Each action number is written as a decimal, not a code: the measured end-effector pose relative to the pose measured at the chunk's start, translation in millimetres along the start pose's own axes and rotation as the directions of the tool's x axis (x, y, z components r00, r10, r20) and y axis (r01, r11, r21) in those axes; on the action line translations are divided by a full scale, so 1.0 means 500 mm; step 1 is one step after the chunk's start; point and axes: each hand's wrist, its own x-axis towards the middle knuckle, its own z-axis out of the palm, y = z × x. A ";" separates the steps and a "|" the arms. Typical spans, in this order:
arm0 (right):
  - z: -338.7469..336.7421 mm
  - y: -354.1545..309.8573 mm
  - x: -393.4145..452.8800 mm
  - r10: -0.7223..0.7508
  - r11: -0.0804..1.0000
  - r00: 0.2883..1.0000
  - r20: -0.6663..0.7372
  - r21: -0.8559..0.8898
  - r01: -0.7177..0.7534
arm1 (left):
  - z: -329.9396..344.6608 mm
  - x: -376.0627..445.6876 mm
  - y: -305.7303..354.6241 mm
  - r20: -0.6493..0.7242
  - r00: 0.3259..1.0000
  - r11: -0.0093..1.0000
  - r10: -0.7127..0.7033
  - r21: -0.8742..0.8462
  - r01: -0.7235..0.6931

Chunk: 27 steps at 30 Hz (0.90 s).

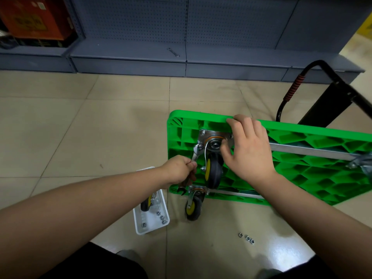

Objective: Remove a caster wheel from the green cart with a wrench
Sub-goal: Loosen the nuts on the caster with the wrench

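The green cart [302,158] stands on its edge on the tiled floor, ribbed underside facing me. A caster wheel [212,172] with a yellow hub hangs from a metal plate [203,137] near the cart's upper left corner. My left hand [178,172] grips a silver wrench [194,156] whose head sits on a nut at the plate's lower left corner. My right hand [247,150] grips the cart's top rim, its thumb by the caster swivel. A second caster [194,206] is at the cart's lower left corner.
A white tray [151,220] on the floor holds a loose caster and several nuts. Three nuts [246,237] lie on the tiles in front of me. Another wrench [173,52] lies on the grey shelf base behind. The cart's black handle [302,85] sticks up at right.
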 end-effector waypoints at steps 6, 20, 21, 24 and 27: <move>-0.001 0.000 0.000 0.002 1.000 1.000 0.006 -0.003 -0.002 | -0.055 -0.011 0.013 0.002 0.999 0.940 0.039 0.339 -0.037; -0.005 0.002 -0.002 -0.002 1.000 1.000 0.023 0.002 0.002 | -0.138 -0.051 0.098 -0.056 0.932 0.271 0.359 0.961 -0.047; -0.004 0.002 -0.001 -0.001 1.000 1.000 0.022 0.001 0.001 | -0.138 -0.053 0.102 -0.049 0.928 0.242 0.368 0.969 -0.045; -0.002 0.002 0.000 0.006 1.000 1.000 0.019 0.001 -0.006 | -0.138 -0.053 0.118 -0.011 0.906 0.118 0.423 0.992 -0.043; -0.002 0.000 0.001 0.006 1.000 1.000 0.014 0.002 -0.006 | -0.131 -0.059 0.135 -0.004 0.900 0.037 0.436 0.999 -0.014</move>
